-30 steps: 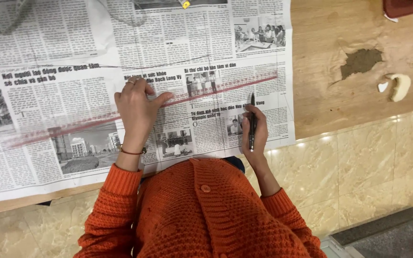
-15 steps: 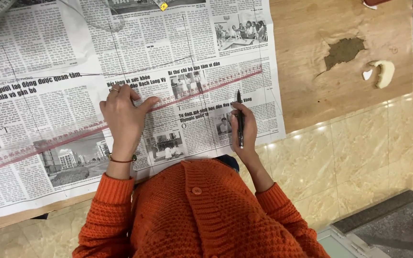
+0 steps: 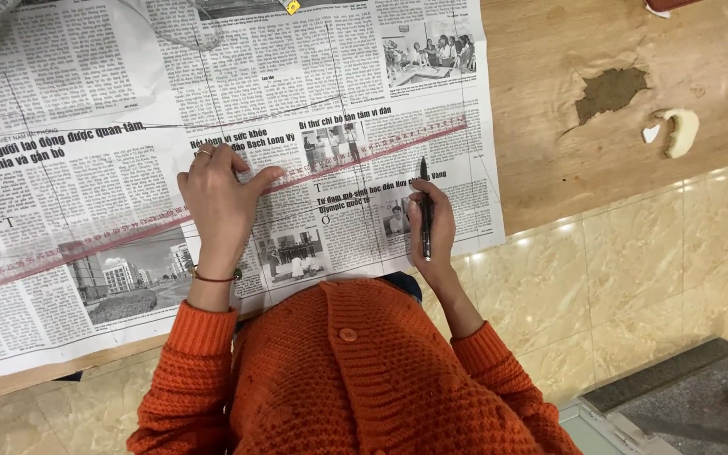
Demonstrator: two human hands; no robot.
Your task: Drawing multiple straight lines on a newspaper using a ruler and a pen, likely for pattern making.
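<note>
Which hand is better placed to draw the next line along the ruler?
Right, probably. The right hand holds the black pen, tip just below the ruler. The left hand lies flat on the ruler, pinning it to the newspaper.

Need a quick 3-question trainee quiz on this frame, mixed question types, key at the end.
1. True or false: the left hand presses flat on the long clear ruler.
2. What does the right hand hold? A) scissors B) a black pen C) an eraser
3. What does the ruler lie on?

Key: 1 true. 2 B. 3 a newspaper sheet spread over the wooden board.
</note>
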